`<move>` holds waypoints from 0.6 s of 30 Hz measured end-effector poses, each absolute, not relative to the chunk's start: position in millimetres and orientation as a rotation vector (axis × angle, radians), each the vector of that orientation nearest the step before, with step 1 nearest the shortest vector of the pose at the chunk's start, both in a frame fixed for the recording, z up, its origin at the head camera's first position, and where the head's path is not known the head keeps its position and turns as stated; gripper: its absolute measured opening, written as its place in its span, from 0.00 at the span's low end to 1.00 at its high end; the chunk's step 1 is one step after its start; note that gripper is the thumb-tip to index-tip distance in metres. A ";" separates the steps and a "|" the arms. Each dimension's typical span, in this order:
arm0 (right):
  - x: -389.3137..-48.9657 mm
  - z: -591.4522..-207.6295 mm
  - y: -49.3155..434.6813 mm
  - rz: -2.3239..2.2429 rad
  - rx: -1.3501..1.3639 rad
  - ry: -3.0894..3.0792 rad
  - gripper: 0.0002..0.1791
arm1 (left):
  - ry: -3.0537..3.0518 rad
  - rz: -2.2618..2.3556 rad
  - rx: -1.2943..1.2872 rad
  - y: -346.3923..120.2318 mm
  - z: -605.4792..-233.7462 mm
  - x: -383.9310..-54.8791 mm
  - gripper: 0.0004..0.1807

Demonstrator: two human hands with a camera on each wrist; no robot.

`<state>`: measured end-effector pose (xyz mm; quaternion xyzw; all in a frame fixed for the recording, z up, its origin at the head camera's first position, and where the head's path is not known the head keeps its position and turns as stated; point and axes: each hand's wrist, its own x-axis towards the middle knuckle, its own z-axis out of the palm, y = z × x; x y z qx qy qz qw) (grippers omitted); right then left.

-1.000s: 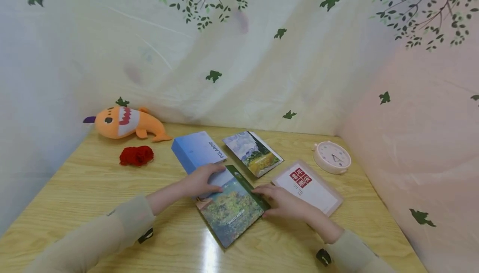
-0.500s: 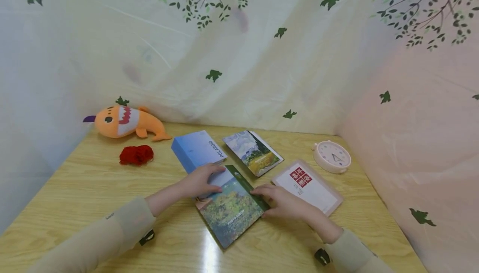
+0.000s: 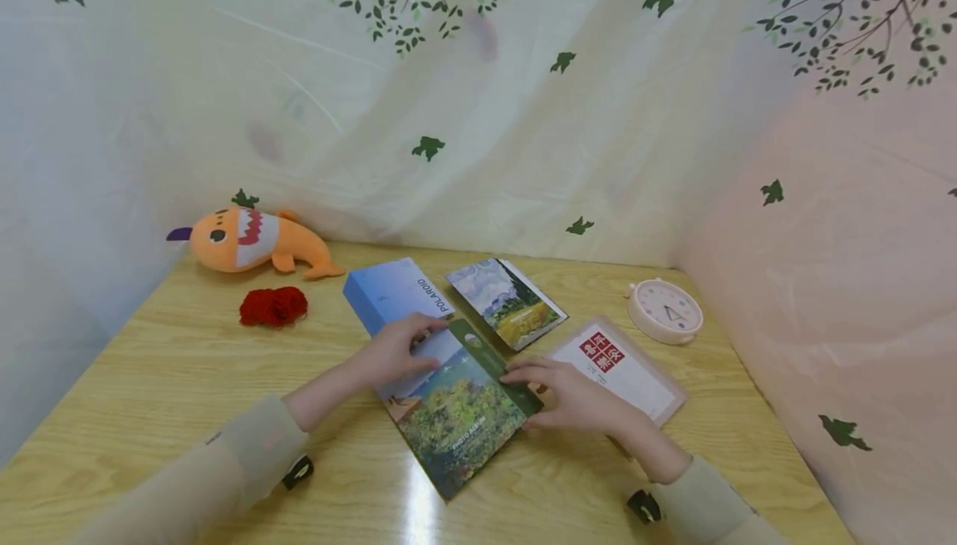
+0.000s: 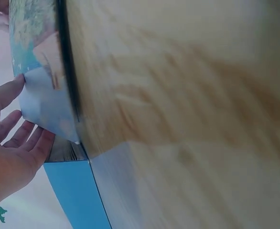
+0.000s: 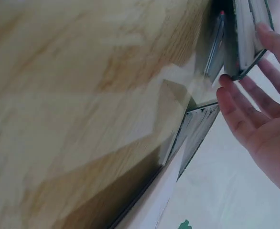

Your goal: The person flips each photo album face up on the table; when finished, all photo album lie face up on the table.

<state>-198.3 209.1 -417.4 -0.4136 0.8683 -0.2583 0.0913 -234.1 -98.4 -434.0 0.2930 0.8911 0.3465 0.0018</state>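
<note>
A photo album (image 3: 456, 420) with a painted garden cover and dark green spine strip lies between my two hands in the head view. My left hand (image 3: 402, 350) pinches its upper left corner, thumb on the cover and fingers curled behind the edge, beside a blue POLAROID album (image 3: 396, 292). At the spine side, my right hand (image 3: 571, 395) grips the album's right corner; in the right wrist view the thumb (image 5: 274, 40) lies along the page edges and the fingers reach underneath. The right wrist view also shows that album (image 5: 245, 43) raised at this end, above a thin dark-edged item (image 5: 215, 45).
Behind lies another album with a landscape cover (image 3: 504, 304). To the right are a white-covered album with red characters (image 3: 628, 370) and a pink clock (image 3: 665, 311). An orange plush shark (image 3: 257, 242) and red yarn (image 3: 272, 306) sit at the back left of the wooden table (image 3: 172, 395).
Over the last half second, both hands have lifted and tilted the photo album slightly, its far edge rising. My left hand shifted a little up and left with it. The other things stay put.
</note>
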 end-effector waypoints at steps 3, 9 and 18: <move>-197.9 -415.3 209.2 -0.795 -1.253 2.581 0.33 | 2.797 1.141 0.903 -98.0 -432.6 -235.2 0.30; -195.3 -409.8 207.5 -0.783 -1.298 2.602 0.32 | 2.817 1.221 0.889 -99.2 -430.8 -234.6 0.27; -191.5 -398.4 206.3 -0.828 -1.346 2.646 0.34 | 2.903 1.226 0.864 -99.6 -420.5 -233.1 0.26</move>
